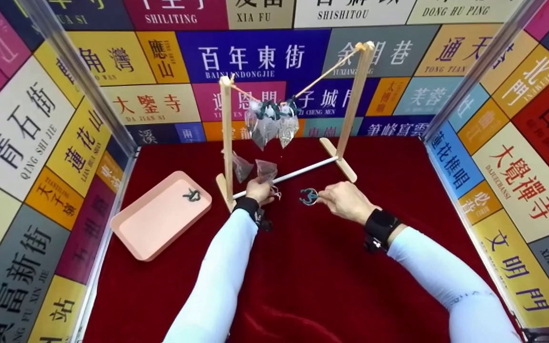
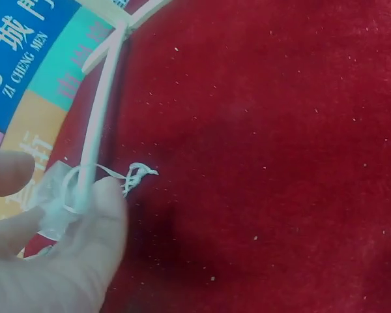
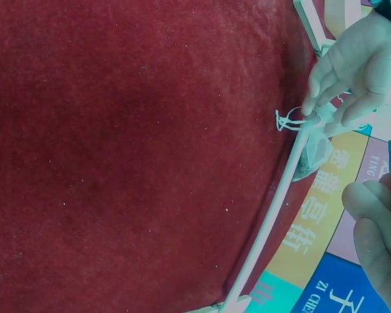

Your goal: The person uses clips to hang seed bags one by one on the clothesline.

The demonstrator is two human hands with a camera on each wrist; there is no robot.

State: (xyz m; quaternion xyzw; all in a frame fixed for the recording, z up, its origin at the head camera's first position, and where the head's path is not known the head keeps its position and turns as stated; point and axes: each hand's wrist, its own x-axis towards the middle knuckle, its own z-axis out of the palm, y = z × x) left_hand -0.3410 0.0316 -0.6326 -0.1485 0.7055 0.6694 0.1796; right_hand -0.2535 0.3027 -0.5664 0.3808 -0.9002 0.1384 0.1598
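My left hand [image 1: 258,190] pinches the top of a small translucent bag [image 1: 266,169] beside the stand's white crossbar [image 1: 305,170]. White drawstring loops [image 2: 138,175] stick out past its fingertips in the left wrist view. To the right, my right hand [image 1: 346,200] pinches a dark green clip [image 1: 309,196], held apart from the bag. Another translucent bag [image 1: 241,167] is by the left post. Several silvery bags [image 1: 264,132] hang from the sagging string [image 1: 329,70], with dark green clips at their tops.
A wooden stand has a left post [image 1: 227,128] and a taller-looking right post [image 1: 356,95] on flat feet. At left lies a pink tray [image 1: 148,221] with one dark green clip [image 1: 191,195] inside. Red cloth [image 1: 303,276] covers the table; printed panels surround it.
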